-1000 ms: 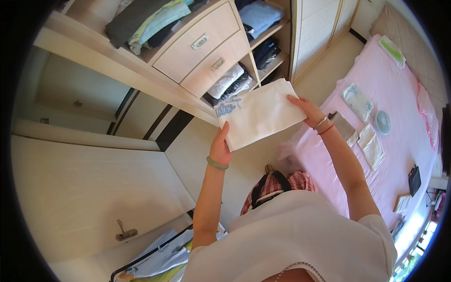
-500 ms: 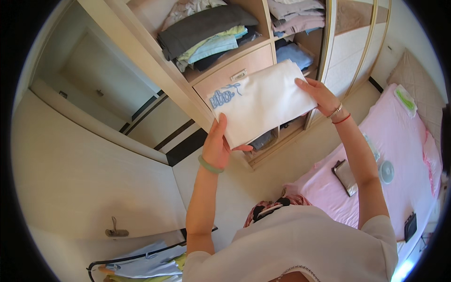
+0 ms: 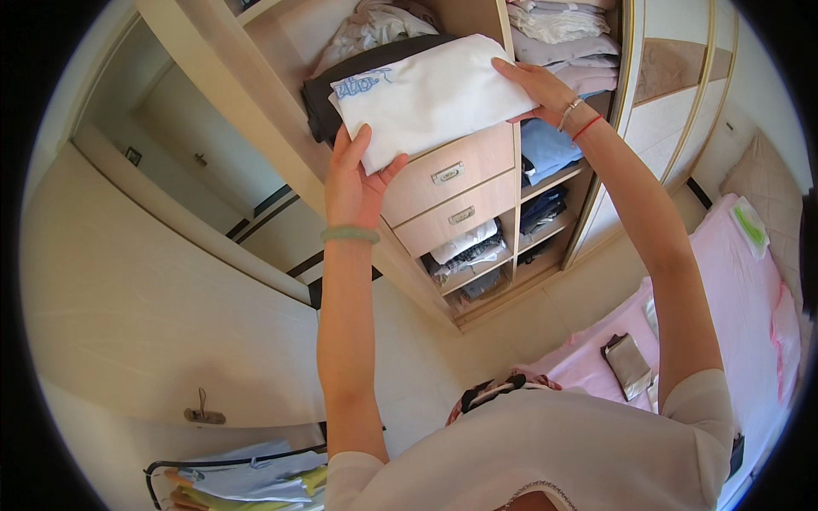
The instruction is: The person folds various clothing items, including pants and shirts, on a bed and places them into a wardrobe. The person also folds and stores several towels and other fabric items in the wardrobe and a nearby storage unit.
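A folded white garment (image 3: pixel 434 98) with blue stitched lettering at its left corner is held flat between my two hands. My left hand (image 3: pixel 362 166) grips its near left corner, thumb on top and fingers beneath. At the far right end, my right hand (image 3: pixel 541 89) pinches the edge with the thumb above; its other fingers are partly hidden under the cloth. The garment is at the front of an open wardrobe shelf, over or against a dark grey folded garment (image 3: pixel 322 106). Whether it rests on the pile below cannot be made out.
Below the shelf are two wooden drawers (image 3: pixel 447 173) and cubbies with folded clothes. Right of them, more shelves hold stacked clothes (image 3: pixel 567 47) and blue jeans (image 3: pixel 547 149). A pink-sheeted bed (image 3: pixel 724 289) lies to the right, a door (image 3: pixel 170 289) and clothes rack (image 3: pixel 230 462) to the left.
Both hands have carried the folded white garment forward and up, from in front of the drawers to the upper shelf. Both arms are stretched further out.
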### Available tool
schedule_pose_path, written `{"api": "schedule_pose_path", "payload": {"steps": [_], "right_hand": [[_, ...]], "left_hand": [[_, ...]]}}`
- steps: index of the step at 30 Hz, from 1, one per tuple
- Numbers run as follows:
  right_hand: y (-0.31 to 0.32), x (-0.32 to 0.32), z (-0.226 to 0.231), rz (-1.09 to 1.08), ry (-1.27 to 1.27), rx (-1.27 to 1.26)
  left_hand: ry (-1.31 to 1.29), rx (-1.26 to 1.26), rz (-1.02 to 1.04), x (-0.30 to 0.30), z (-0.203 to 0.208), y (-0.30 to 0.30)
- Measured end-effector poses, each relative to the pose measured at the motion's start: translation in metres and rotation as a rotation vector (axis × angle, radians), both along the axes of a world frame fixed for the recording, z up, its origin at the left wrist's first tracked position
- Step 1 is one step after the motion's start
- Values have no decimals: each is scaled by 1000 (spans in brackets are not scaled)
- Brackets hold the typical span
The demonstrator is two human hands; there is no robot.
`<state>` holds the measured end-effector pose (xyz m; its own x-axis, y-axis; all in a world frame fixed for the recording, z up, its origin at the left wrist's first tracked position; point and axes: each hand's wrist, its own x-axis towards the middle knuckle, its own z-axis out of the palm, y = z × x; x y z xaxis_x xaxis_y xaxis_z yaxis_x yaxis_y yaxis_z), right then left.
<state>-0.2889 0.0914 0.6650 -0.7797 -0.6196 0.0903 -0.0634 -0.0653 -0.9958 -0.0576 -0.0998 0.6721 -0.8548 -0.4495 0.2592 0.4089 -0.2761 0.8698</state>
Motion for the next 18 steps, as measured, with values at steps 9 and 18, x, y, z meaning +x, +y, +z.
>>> {"api": "schedule_pose_path", "payload": {"steps": [9, 18], "right_hand": [[-63, -61, 15, 8, 25, -56], [-137, -103, 24, -68, 31, 0]], "left_hand": [[117, 6, 149, -64, 6, -50], [132, -155, 615, -122, 12, -88]]}}
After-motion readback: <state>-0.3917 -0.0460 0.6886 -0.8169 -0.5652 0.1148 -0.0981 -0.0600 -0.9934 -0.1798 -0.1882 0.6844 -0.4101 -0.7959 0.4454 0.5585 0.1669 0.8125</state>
